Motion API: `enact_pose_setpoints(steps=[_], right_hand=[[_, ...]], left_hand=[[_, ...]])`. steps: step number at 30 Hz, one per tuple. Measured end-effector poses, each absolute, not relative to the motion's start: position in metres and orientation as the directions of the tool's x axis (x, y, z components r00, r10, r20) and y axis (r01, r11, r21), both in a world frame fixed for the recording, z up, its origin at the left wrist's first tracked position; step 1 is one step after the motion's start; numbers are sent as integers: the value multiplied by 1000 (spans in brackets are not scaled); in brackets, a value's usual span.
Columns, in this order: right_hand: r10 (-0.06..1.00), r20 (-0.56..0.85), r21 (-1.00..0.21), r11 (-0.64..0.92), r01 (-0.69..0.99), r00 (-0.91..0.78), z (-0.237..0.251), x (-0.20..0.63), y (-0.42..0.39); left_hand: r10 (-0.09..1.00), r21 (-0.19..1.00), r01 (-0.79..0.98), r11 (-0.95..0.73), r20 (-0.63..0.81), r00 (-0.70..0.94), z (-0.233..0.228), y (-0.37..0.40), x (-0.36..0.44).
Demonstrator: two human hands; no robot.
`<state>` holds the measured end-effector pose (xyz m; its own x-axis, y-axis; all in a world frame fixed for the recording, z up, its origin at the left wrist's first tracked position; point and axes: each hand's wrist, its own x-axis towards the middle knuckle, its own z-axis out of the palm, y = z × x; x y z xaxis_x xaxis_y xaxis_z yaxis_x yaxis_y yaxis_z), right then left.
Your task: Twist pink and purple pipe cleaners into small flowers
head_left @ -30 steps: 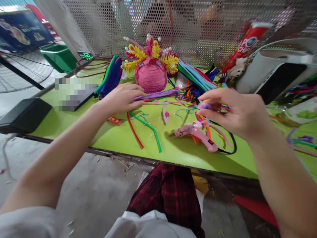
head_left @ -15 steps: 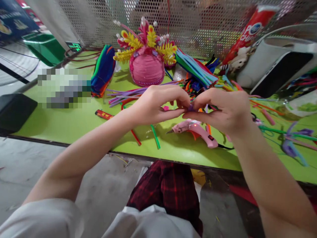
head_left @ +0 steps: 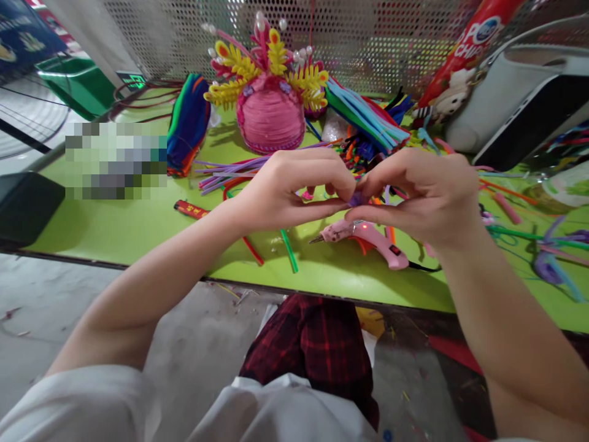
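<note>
Pinching from the left, our left hand [head_left: 294,190] meets our right hand [head_left: 423,193] on a small purple piece [head_left: 355,199], held above the counter [head_left: 138,227]; we judge it could slip, or a finger could dip onto the pink glue gun [head_left: 368,239] lying just below.

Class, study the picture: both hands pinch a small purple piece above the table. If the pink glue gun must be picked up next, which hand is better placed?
Probably the right hand: the glue gun lies just below it, handle toward that side. The left hand sits farther off and could keep pinching the purple piece.
</note>
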<state>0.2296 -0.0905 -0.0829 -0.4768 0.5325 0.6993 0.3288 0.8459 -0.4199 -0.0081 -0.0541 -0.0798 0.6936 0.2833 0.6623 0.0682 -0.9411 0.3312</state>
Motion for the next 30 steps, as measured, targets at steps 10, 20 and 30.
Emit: enact_pose_setpoints(steps=[10, 20, 30], right_hand=[[603, 619, -521, 795, 311, -503, -79, 234, -93], [466, 800, -354, 875, 331, -377, -84, 223, -90], [482, 770, -350, 867, 353, -419, -79, 221, -104]], left_hand=[[295, 378, 29, -925, 670, 681, -81, -53, -10], [332, 372, 47, -927, 756, 564, -92, -48, -7], [318, 411, -35, -911, 753, 576, -84, -58, -5]])
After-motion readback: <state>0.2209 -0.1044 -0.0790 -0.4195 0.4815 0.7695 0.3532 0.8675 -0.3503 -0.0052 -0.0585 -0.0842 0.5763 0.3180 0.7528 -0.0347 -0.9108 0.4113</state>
